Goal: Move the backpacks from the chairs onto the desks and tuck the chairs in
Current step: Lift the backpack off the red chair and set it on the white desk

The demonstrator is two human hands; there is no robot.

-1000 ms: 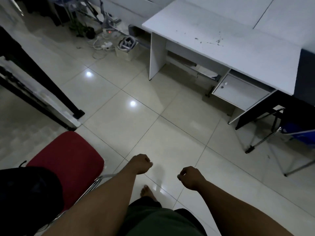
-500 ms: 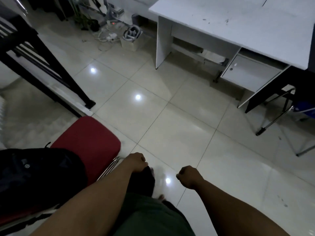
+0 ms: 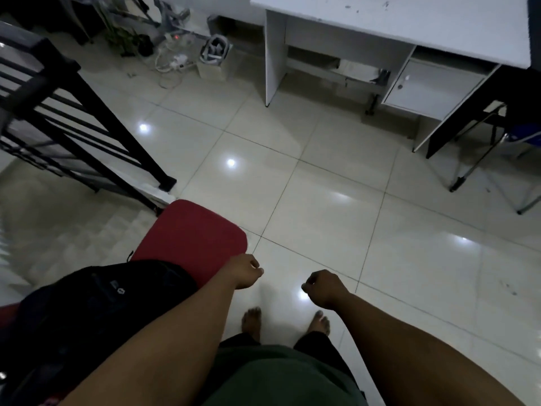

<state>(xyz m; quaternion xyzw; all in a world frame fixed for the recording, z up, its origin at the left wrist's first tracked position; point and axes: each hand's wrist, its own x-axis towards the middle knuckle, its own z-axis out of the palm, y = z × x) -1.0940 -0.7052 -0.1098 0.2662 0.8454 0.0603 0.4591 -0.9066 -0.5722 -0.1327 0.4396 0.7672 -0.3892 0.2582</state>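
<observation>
A: Report the hands.

B: The left hand (image 3: 244,271) is curled into a loose fist, fingers (image 3: 257,271) folded in, and grips nothing. The right hand (image 3: 323,288) is likewise loosely curled and empty. Both hang above bare floor tiles (image 3: 336,200), apart from each other.

A: Locate the backpack relative to those fingers.

B: The black backpack (image 3: 96,315) lies on the red chair seat (image 3: 193,232), to the left of and nearer the person than the left fingers. The left forearm crosses in front of its edge; the hand does not touch it.

A: Containers?

B: Far beyond the fingers, near the white desk (image 3: 409,27), a small pale box (image 3: 212,70) on the floor holds a grey-and-white item; its type cannot be determined. Cables (image 3: 172,61) lie just beside the box. The desk's cabinet door (image 3: 430,86) is closed, contents not visible.

A: Other items?

B: A second chair with a metal frame (image 3: 480,153) stands at the desk's right end, far right of the right fingers. A black railing (image 3: 87,112) stands far left.

A: Difference from half a second ago?

B: The view has tilted down: both bare feet (image 3: 252,319) are now visible below the hands, and more of the backpack shows. The hands keep the same curled posture.
</observation>
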